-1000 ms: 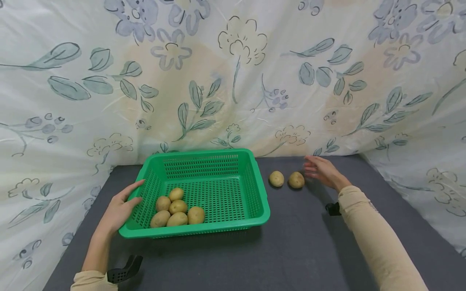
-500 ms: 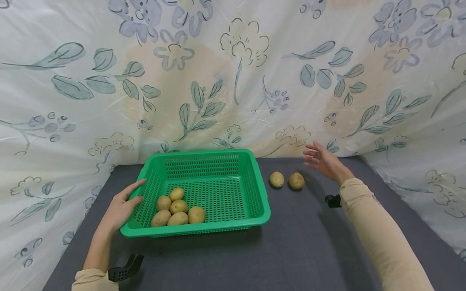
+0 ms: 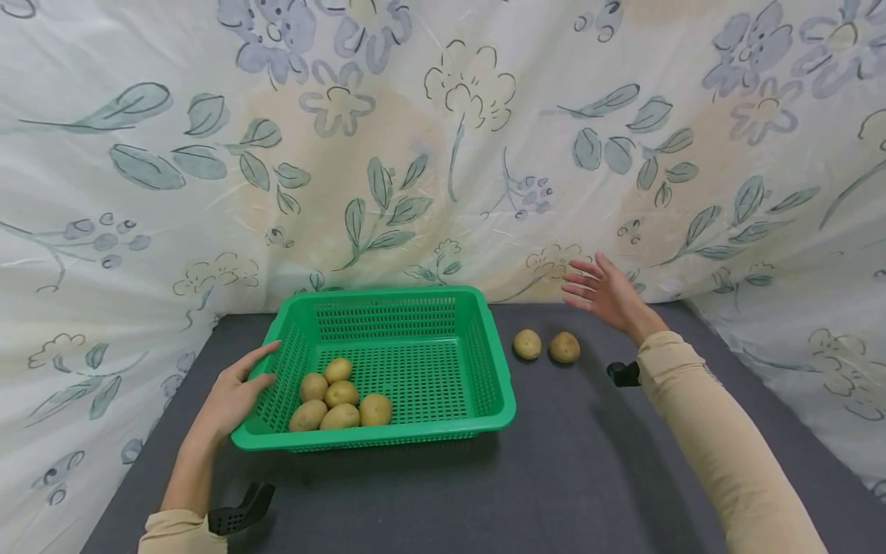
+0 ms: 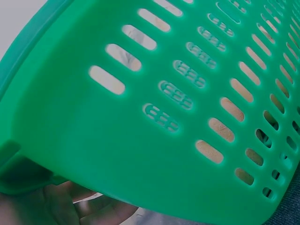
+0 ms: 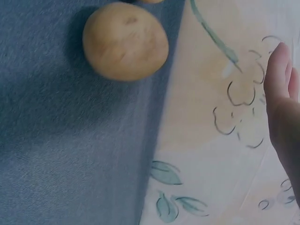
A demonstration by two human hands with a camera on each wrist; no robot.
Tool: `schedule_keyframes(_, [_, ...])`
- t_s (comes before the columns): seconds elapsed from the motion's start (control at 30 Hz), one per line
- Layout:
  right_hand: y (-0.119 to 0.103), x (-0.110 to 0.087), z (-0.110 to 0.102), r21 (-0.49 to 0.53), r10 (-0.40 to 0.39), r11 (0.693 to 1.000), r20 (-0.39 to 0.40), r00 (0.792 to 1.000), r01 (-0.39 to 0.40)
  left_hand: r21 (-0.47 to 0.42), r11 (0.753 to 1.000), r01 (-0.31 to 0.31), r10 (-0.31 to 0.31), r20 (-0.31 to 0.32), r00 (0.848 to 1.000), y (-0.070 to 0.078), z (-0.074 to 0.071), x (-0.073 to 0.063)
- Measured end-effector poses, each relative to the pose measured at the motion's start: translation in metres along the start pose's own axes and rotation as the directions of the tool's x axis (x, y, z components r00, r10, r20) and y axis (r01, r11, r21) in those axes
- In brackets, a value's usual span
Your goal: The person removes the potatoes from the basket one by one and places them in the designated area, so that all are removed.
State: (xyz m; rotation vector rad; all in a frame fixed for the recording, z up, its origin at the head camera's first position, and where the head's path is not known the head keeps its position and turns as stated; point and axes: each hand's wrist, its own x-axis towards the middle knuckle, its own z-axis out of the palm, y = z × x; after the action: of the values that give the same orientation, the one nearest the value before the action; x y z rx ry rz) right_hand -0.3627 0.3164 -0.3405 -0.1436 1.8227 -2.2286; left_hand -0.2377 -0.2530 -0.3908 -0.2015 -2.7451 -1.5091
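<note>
A green plastic basket [image 3: 443, 431] with slotted walls stands on the dark table, several potatoes [image 3: 341, 416] gathered at its front left. My left hand [image 3: 228, 400] grips the basket's left rim; in the left wrist view its fingers [image 4: 101, 210] curl beneath the rim. Two more potatoes lie on the table right of the basket: a paler potato [image 3: 527, 345] nearer it and a browner potato [image 3: 564, 348] beside that. Above and slightly beyond the browner potato, my right hand [image 3: 602, 294] is raised with fingers straight and nothing held. A potato [image 5: 125, 42] also shows in the right wrist view.
A floral cloth [image 3: 388, 154] hangs behind the table and along both its sides. Dark tabletop [image 3: 554, 462] stretches in front of the basket and to its right. A black wrist device [image 3: 242, 512] sits at each cuff.
My right hand has risen away from the browner potato, its fingers spreading straighter. The left hand, basket and potatoes keep their places; the head view shifts slightly.
</note>
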Motion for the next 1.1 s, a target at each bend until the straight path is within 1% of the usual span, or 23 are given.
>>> schedule_keyframes(0.2, [-0.004,0.004,0.010,-0.016,-0.006,1.000,0.066,0.998,0.008,0.005,1.000,0.000,0.000,-0.003,1.000,0.000,0.000,0.000])
schedule_keyframes(0.4, [-0.009,0.008,0.024,-0.022,-0.002,1.000,0.082,0.997,0.004,-0.001,1.000,0.000,0.000,-0.002,1.000,-0.001,0.000,0.001])
schedule_keyframes(0.53, [-0.012,0.010,0.034,0.003,0.014,1.000,0.112,0.994,-0.014,-0.003,1.000,0.004,-0.004,0.000,1.000,-0.002,0.000,0.001])
schedule_keyframes(0.7, [-0.016,0.014,0.046,0.002,0.025,1.000,0.153,0.988,-0.026,-0.004,1.000,0.001,-0.002,-0.004,1.000,-0.004,0.000,0.000])
schedule_keyframes(0.9, [-0.019,0.021,0.061,-0.034,0.042,0.999,0.222,0.974,-0.036,-0.002,1.000,-0.005,0.005,-0.007,1.000,-0.004,-0.001,-0.001])
schedule_keyframes(1.1, [-0.019,0.024,0.076,-0.073,0.049,0.997,0.239,0.970,-0.032,-0.004,1.000,-0.010,0.010,-0.002,1.000,-0.004,-0.001,0.000])
